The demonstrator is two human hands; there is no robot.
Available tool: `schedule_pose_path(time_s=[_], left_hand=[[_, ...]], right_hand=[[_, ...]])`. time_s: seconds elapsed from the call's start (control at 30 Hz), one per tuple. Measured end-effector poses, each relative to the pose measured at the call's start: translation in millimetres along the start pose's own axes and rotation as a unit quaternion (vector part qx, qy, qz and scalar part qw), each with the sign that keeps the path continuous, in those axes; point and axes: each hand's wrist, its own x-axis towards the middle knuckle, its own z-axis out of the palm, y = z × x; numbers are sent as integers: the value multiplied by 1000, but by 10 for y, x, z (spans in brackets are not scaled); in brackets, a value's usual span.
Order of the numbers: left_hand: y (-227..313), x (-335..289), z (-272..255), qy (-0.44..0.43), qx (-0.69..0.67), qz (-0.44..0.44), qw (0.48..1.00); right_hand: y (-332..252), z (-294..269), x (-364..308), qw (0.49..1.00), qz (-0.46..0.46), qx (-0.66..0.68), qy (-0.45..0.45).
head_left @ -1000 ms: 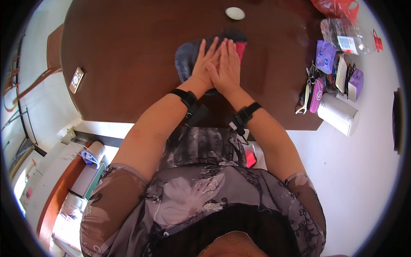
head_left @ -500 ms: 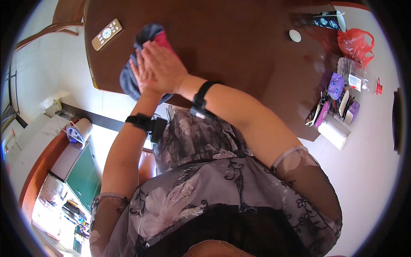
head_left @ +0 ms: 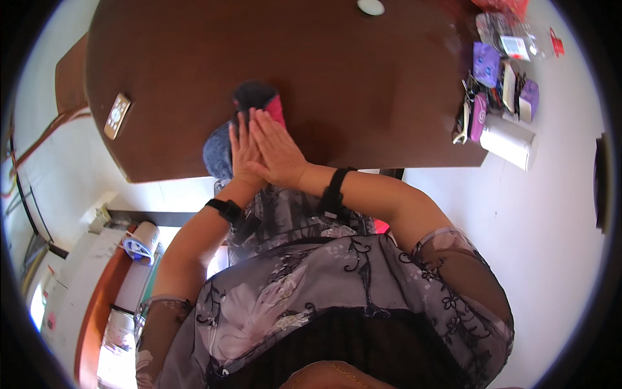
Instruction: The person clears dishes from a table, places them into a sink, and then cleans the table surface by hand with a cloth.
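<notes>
A dark blue-grey cloth (head_left: 218,153) with a red patch lies at the near edge of the brown table (head_left: 369,97), left of the middle. Pressed flat on it is my left hand (head_left: 243,157), fingers stretched. My right hand (head_left: 280,153) lies partly over the left, with its fingers also straight and pointing away from me. Neither hand is curled round the cloth. Part of the cloth is hidden under my palms, and its near end hangs at the table's edge.
A gold remote control (head_left: 117,117) lies on the table's left side. A white oval object (head_left: 370,7) is at the far edge of view. Along the right side are a clear plastic bottle (head_left: 531,42), purple packs (head_left: 486,63) and a white cylinder (head_left: 507,142).
Both hands and the cloth have moved right across the table, farther from the remote control. My view has shifted too, so the cup at the far right has left it.
</notes>
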Motion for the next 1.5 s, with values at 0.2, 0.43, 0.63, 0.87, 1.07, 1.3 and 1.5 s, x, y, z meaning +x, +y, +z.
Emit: schedule_pose_path(time_s=[0.2, 0.43, 0.63, 0.87, 1.07, 1.3, 1.5], left_hand=[[101, 267, -165, 4, -33, 139, 990], [246, 490, -297, 7, -62, 202, 977], [256, 816, -588, 45, 23, 178, 983], [163, 1307, -1159, 225, 209, 97, 947], [185, 1301, -1916, 107, 104, 158, 976], [199, 1534, -2149, 36, -64, 252, 965], [-470, 1422, -2086, 231, -57, 196, 951]], right_hand=[[159, -213, -215, 997, 41, -12, 62], [170, -364, -343, 989, 91, -63, 100], [119, -444, 173, 971, 84, -161, 158], [-33, -1068, 945, 944, 45, -248, 215], [-481, -1433, 1100, 943, 94, -190, 255], [26, -1759, 1079, 909, 212, -138, 331], [277, -1412, 1081, 831, 298, -171, 438]])
